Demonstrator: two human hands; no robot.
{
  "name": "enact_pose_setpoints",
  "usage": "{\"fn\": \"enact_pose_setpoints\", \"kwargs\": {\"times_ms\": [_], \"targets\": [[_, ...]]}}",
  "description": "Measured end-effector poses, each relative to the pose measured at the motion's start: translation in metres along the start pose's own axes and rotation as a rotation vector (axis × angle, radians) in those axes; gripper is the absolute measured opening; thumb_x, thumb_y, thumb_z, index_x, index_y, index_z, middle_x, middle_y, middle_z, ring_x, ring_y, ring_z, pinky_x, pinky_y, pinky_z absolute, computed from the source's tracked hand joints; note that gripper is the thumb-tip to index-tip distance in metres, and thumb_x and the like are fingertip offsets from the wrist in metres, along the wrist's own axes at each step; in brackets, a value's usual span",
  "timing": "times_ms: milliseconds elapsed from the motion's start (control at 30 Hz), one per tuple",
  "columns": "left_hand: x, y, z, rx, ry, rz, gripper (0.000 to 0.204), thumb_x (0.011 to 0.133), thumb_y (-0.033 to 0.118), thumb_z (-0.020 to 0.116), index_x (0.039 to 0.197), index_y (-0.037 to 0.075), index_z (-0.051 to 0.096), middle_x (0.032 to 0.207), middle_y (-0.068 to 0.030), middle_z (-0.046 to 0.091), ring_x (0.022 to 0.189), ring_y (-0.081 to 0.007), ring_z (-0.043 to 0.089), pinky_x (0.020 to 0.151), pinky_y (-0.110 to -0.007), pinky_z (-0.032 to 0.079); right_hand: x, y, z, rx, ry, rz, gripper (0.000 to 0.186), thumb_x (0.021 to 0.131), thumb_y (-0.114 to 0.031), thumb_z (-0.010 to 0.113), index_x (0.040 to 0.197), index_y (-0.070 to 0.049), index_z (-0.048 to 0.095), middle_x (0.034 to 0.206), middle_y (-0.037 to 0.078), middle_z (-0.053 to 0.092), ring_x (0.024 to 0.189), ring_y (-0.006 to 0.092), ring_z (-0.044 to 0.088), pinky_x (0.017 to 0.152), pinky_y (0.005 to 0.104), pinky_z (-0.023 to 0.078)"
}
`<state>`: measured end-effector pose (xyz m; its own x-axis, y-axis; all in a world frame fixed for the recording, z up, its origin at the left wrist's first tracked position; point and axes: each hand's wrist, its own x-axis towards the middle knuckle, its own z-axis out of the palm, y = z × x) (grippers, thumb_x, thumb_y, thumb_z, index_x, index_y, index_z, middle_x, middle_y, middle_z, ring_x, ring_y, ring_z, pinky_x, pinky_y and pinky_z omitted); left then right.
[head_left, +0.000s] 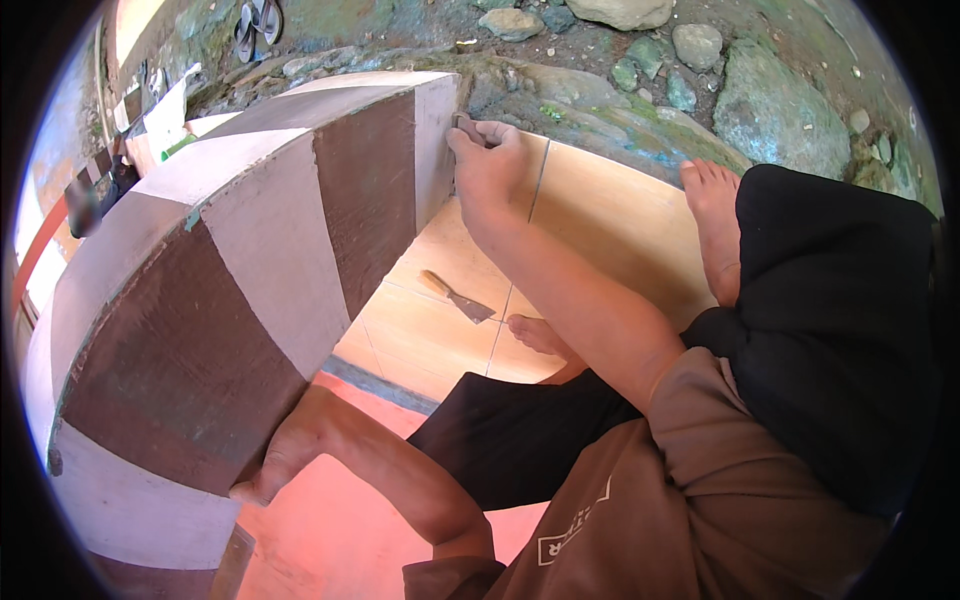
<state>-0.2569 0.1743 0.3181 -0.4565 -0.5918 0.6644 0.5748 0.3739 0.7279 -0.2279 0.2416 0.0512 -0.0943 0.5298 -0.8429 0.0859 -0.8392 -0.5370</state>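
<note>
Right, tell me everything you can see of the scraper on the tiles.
The scraper has a yellowish-brown handle, wooden by its look, and a grey, metal-looking blade that widens toward its far edge. It lies flat on the tan floor tiles, handle toward the upper left, blade toward the lower right, close to where tile joints meet. The striped wall stands to its left; a bare foot is near the blade. Only the tiles touch it.

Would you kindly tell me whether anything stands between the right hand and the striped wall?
Nothing visible does: the right hand is at the striped wall, its fingers pinching a small grey piece. The scraper lies aside.
</note>
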Motion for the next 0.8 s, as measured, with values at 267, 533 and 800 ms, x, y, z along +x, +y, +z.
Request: {"fn": "enact_pose_setpoints", "kwargs": {"times_ms": [267, 533, 800], "targets": [[0.006, -0.006, -0.008, 0.005, -0.016, -0.008, 0.02, 0.084, 0.034, 0.052, 0.087, 0.015, 0.059, 0.093, 0.0028, 0.047, 0.091, -0.0143, 0.043, 0.081, -0.035, 0.037, -0.021, -0.009, 0.003, -0.093, 0.047, 0.14, 0.04, 0.076, -0.014, 0.078, 0.107, 0.005, 0.062, 0.096, 0.013, 0.069, 0.088, 0.0209, 0.066, 0.08, 0.0342, 0.052], [-0.008, 0.001, 0.004, 0.009, -0.013, 0.047, 0.048, 0.087, 0.045, 0.052, 0.112, 0.006, 0.067, 0.122, -0.0048, 0.058, 0.118, -0.0194, 0.048, 0.099, -0.04, 0.039, -0.016, -0.003, 0.007, -0.157, 0.02, 0.233, 0.033, 0.076, -0.015, 0.077, 0.101, 0.004, 0.066, 0.096, 0.016, 0.072, 0.088, 0.0239, 0.069, 0.08, 0.035, 0.052], [-0.004, 0.001, 0.002, 0.039, 0.019, 0.055, 0.039, 0.086, 0.041, 0.051, 0.104, 0.009, 0.065, 0.113, -0.0022, 0.056, 0.112, -0.0168, 0.047, 0.095, -0.039, 0.037, -0.019, -0.028, -0.003, -0.187, 0.04, 0.206, 0.028, 0.089, -0.028, 0.067, 0.094, -0.001, 0.064, 0.096, 0.018, 0.072, 0.094, 0.0332, 0.069, 0.084, 0.0428, 0.05]]}}
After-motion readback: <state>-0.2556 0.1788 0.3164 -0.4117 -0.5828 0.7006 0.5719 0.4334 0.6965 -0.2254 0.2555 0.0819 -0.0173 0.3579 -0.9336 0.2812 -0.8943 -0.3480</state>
